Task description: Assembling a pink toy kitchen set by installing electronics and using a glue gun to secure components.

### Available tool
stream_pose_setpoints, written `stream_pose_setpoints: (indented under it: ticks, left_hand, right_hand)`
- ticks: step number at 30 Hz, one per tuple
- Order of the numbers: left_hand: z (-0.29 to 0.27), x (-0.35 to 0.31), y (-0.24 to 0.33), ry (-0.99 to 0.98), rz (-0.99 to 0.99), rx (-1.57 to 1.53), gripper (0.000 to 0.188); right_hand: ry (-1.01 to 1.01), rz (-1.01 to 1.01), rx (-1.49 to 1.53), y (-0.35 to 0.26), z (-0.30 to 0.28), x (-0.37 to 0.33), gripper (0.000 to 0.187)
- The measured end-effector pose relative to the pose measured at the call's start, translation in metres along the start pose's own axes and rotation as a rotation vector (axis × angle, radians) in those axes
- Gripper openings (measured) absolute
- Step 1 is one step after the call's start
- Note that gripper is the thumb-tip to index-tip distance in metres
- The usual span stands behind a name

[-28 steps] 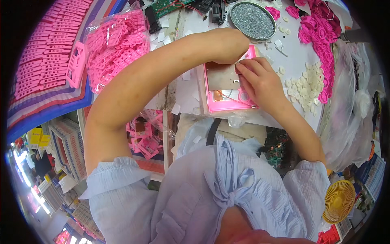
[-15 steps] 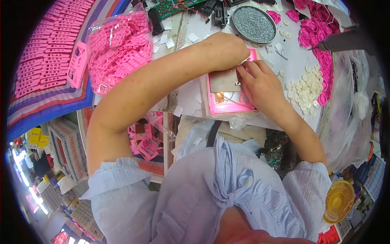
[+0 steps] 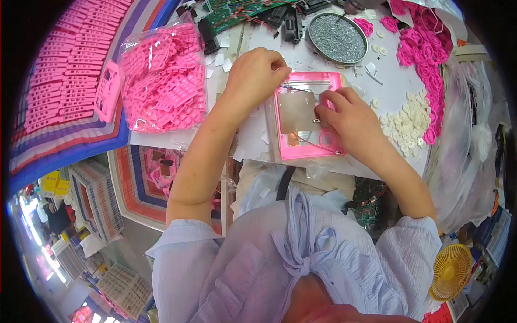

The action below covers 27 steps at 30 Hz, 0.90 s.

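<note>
Two bare hands are at a shallow pink case (image 3: 291, 155), which lies inside-up on the white table (image 3: 392, 81), just beyond the person's pale blue shirt (image 3: 247, 269). The case is a bright rectangle with a raised rim; toward its near edge show a coppery patch (image 3: 293, 139), a thin reddish wire (image 3: 309, 143) and a pink ring (image 3: 327, 140). A flat, dull grey-brown plate (image 3: 296, 110), with a small slot at its right side, covers the middle. The right hand (image 3: 353, 121) has half-curled fingers at the plate's right edge; I cannot tell whether they pinch it. The left hand (image 3: 256, 74), thumb and fingertips drawn close together, is by the far left corner, near a dark wire (image 3: 291, 88); whether it grips that is unclear. Farther off lie white discs (image 3: 404, 123), a clear bag (image 3: 164, 81) of pink parts, a round dish (image 3: 344, 62) of silvery bits and green circuit boards (image 3: 237, 12).
</note>
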<state>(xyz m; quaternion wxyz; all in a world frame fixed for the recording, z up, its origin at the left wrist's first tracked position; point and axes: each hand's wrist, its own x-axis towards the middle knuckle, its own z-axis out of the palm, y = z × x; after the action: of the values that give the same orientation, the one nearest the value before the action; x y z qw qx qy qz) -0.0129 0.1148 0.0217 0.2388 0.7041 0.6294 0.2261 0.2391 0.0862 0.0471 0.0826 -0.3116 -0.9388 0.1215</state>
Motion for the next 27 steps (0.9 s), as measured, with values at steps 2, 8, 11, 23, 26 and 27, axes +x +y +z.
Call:
stream_pose_setpoints:
  ticks: [2,8,11,23,26,27]
  left_hand:
    - [0.005,-0.003,0.003,0.073,0.083,-0.011,0.026]
    - [0.014,-0.023,0.020,0.198,0.273,-0.214,0.015]
    - [0.023,-0.034,0.028,0.186,0.231,-0.428,0.018]
    - [0.023,-0.038,0.028,0.247,0.218,-0.326,0.027]
    - [0.017,-0.035,0.031,0.116,0.075,-0.424,0.021]
    - [0.015,-0.034,0.030,0.066,0.033,-0.444,0.019]
  right_hand:
    - [-0.041,-0.035,0.004,0.008,-0.006,0.004,0.029]
    - [0.100,-0.108,0.231,0.047,-0.017,0.013,0.028]
    - [0.133,0.193,0.539,0.037,-0.014,0.026,0.022]
    - [-0.038,0.461,1.190,0.024,-0.002,0.054,0.017]
    - [0.086,0.384,0.903,0.019,-0.006,0.054,0.016]
    - [0.110,0.364,0.882,0.019,-0.005,0.053,0.016]
